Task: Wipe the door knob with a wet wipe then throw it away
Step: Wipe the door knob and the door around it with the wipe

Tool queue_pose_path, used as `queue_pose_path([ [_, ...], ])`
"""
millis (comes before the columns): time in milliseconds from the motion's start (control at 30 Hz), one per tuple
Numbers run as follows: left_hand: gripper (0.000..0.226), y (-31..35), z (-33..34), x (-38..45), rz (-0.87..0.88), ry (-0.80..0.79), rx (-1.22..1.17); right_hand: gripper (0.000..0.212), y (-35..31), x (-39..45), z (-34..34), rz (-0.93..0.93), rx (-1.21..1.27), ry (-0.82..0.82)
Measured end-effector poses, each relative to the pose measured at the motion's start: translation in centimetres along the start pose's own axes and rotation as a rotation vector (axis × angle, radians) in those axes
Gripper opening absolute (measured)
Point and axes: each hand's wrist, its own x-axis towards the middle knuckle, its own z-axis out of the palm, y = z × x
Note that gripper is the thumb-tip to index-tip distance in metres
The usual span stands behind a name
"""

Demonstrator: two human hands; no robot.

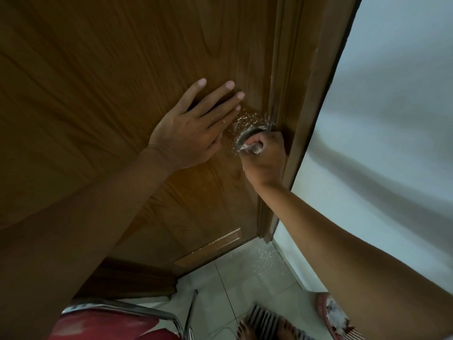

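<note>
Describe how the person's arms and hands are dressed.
Both arms are bare from as far up as the view shows: no sleeves at all. The left hand and the right hand wear no gloves, and no watch or bracelet shows at either wrist. The left hand's nails are short and unpainted. No rings are visible on the left fingers; the right fingers are too curled to tell.

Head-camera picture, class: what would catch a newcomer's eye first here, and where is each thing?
First, the two hands at mid-frame on the brown wooden door: the left hand lies flat on the panel, while the right hand grips a white wet wipe around the metal door knob near the door's right edge. White specks dot the wood just above the knob. A red chair sits at bottom left.
</note>
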Motion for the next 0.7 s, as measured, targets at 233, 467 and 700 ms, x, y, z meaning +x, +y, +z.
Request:
queue_pose_path([
  [233,0.053,0.0,0.1,-0.1,-0.002,0.026,-0.016,0.026,-1.8,1.0,-0.9,0.899,0.958,-0.059],
  [467,0.054,0.0,0.1,0.0,0.005,0.024,0.007,0.044,1.3,-0.4,0.0,-0.157,-0.166,0.017],
  [700,0.053,0.0,0.1,-0.1,-0.001,0.017,0.003,0.046,-0.5,0.2,0.3,0.727,0.889,-0.021],
])
